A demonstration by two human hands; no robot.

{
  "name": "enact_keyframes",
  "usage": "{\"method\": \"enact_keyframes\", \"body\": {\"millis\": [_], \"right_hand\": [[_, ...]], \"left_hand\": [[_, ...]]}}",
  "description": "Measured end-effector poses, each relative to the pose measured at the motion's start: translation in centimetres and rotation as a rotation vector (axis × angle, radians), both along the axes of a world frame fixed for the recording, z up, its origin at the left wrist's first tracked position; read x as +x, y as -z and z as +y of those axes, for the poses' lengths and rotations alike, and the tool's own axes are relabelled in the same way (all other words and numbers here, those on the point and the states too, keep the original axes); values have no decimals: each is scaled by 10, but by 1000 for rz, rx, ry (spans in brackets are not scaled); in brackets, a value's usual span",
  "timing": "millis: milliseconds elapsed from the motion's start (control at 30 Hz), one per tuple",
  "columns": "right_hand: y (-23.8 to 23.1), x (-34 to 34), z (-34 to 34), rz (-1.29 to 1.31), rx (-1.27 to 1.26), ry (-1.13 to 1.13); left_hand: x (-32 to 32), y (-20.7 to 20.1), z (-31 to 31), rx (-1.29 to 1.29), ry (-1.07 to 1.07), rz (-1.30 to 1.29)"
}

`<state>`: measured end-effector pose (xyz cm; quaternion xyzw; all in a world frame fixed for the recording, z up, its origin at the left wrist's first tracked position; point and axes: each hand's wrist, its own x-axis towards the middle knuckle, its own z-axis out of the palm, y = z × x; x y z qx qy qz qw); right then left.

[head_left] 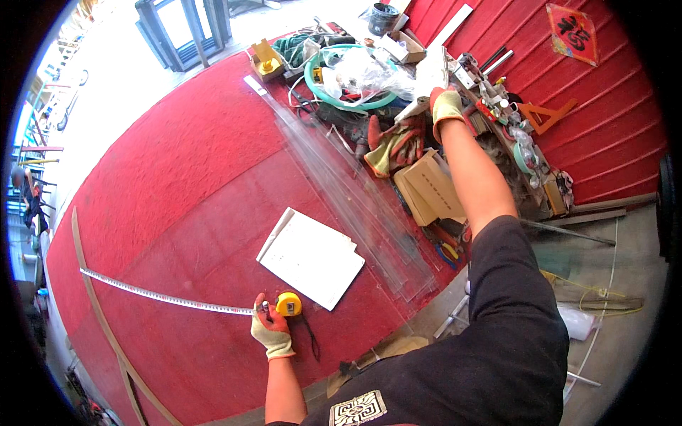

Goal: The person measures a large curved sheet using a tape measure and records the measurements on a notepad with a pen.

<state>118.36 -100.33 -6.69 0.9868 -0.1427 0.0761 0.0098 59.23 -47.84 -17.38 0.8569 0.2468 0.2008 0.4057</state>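
Note:
My left hand (271,334), in a cream glove with red fingers, is closed around a yellow tape measure (289,304). A small dark, pen-like thing also shows at its fingers. The white blade (163,297) runs out leftward over the red tabletop, and its far end lies across a thin wooden strip (87,284). Just beyond this hand lies a white paper pad (312,259) with a few faint marks. My right arm stretches to the far right, where my gloved right hand (447,110) is closed among whitish items (429,75); what it grips is unclear.
Long clear plastic strips (348,206) lie across the red table (163,177). Along its right side are a pale green hose coil (312,71), spare gloves (398,145), a cardboard box (430,188) and pliers (447,253). An orange set square (547,117) stands by the red wall (611,135).

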Motion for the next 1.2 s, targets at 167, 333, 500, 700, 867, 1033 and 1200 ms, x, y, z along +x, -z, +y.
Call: {"method": "enact_keyframes", "body": {"millis": [167,333,500,700,867,1033,1200], "right_hand": [[-42,-29,28,-297,410,166],[-55,-38,52,-343,440,145],[-80,-38,79,-154,235,121],[-102,-40,139,22,158,-119],[-96,-32,220,212,34,-299],[-57,-11,264,190,250,-26],[-19,1,226,54,206,80]], "left_hand": [[4,-2,-4,-6,-5,-11],[1,10,-1,-1,-7,-40],[-1,8,-1,8,-23,-8],[2,-3,-3,-65,-36,100],[2,7,-1,30,-8,34],[1,15,1,73,-14,0],[0,19,1,59,-1,2]]}}
